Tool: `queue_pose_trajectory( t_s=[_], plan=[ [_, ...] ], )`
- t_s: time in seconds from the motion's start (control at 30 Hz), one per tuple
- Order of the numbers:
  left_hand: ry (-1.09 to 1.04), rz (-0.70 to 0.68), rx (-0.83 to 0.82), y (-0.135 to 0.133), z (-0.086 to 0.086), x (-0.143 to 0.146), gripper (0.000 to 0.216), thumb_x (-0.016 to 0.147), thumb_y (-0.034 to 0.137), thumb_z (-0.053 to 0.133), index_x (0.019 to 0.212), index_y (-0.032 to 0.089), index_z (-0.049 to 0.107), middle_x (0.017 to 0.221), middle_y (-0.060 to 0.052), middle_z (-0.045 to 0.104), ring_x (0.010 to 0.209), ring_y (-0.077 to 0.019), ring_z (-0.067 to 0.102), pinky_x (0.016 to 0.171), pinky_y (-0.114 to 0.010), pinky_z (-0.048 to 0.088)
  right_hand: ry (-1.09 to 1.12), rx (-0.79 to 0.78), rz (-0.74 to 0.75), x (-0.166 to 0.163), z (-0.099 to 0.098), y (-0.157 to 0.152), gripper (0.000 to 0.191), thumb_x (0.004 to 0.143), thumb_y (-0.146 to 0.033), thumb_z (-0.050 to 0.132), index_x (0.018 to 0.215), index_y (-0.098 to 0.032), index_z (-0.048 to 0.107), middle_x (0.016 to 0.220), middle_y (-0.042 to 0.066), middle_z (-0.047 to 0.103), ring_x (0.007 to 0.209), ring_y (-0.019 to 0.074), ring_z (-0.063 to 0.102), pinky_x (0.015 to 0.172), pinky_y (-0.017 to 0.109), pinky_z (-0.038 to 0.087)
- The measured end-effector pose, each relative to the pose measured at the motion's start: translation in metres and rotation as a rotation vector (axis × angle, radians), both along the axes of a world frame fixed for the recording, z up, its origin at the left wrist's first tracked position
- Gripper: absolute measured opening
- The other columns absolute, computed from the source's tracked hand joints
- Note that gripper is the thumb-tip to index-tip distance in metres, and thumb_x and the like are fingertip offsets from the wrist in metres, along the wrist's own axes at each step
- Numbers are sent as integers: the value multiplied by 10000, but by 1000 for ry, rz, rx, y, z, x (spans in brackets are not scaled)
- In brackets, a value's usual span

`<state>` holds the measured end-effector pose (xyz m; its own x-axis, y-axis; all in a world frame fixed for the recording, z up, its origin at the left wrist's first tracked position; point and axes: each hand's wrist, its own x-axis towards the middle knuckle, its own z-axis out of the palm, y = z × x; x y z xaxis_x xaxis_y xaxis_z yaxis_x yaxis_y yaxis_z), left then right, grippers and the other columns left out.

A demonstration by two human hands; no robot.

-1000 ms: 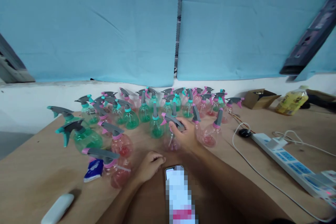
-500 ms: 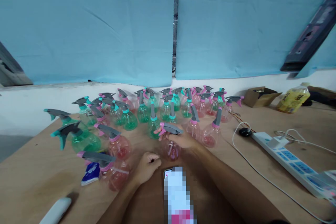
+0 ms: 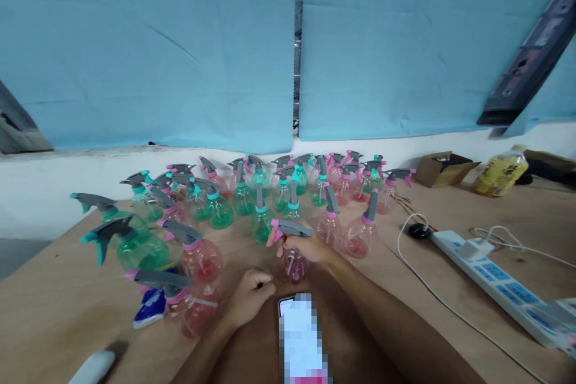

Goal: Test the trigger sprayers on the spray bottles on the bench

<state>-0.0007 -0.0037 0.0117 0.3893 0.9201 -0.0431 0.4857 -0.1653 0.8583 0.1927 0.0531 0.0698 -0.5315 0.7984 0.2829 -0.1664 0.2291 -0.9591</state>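
My right hand [image 3: 306, 247] is closed around the neck of a pink spray bottle [image 3: 294, 269], its fingers at the pink trigger under the grey head. The bottle is upright on the table, its nozzle pointing left. To the left of it my left hand [image 3: 252, 295] rests on the table in a loose fist, apart from the bottle; no object shows in it. A phone [image 3: 299, 336], its screen blurred out, lies in front of me between my forearms. Left of the fist stands another pink spray bottle [image 3: 201, 306] with a grey and pink head.
Several green spray bottles [image 3: 220, 213] and pink ones stand in rows behind my hands. At right are a power strip [image 3: 490, 285] with white cables, a cardboard box [image 3: 443, 171] and a yellow-labelled bottle [image 3: 499, 174]. A blue packet [image 3: 150, 307] lies at left.
The view has shifted slightly, so the table things sit a little lower. My right hand keeps its hold on the pink spray bottle, and my left fist stays in place.
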Motion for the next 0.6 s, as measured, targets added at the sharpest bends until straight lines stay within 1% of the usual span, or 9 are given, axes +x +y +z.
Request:
queue_pose_trajectory(
  t_s=[0.1, 0.3, 0.47, 0.5, 0.6],
  plan=[
    [19, 0, 5, 0, 1, 0, 329, 752, 295, 456, 477, 201, 303, 505, 61, 269, 522, -100, 289, 550, -260, 204, -49, 11, 20, 1, -3, 3, 288, 655, -163, 501, 861, -185, 700, 648, -15, 663, 564, 122, 533, 542, 222, 391],
    [23, 7, -6, -2, 6, 1, 328, 739, 307, 461, 477, 198, 296, 513, 58, 284, 534, -99, 303, 555, -253, 210, 32, -33, 22, -1, -1, 1, 237, 627, -148, 506, 769, -171, 695, 616, -15, 629, 598, 148, 605, 583, 248, 453],
    [33, 13, -5, -1, 6, 2, 309, 728, 287, 451, 479, 201, 288, 508, 61, 264, 530, -99, 297, 556, -258, 210, 19, 15, 64, -1, 3, -1, 280, 642, -155, 496, 836, -178, 697, 664, -11, 663, 609, 141, 611, 584, 241, 439],
    [31, 8, -1, -1, 6, 2, 308, 727, 285, 449, 479, 202, 287, 508, 62, 262, 530, -99, 296, 556, -258, 207, 27, 14, 65, -1, 3, 0, 273, 640, -157, 497, 829, -178, 694, 654, -14, 658, 606, 141, 610, 585, 241, 438],
    [17, -7, 10, -1, 4, 2, 300, 725, 278, 443, 479, 203, 288, 510, 61, 263, 529, -98, 297, 554, -257, 203, 55, -20, 45, -2, 1, 0, 194, 625, -161, 503, 727, -173, 667, 623, -18, 629, 593, 143, 607, 581, 246, 437]
  ],
)
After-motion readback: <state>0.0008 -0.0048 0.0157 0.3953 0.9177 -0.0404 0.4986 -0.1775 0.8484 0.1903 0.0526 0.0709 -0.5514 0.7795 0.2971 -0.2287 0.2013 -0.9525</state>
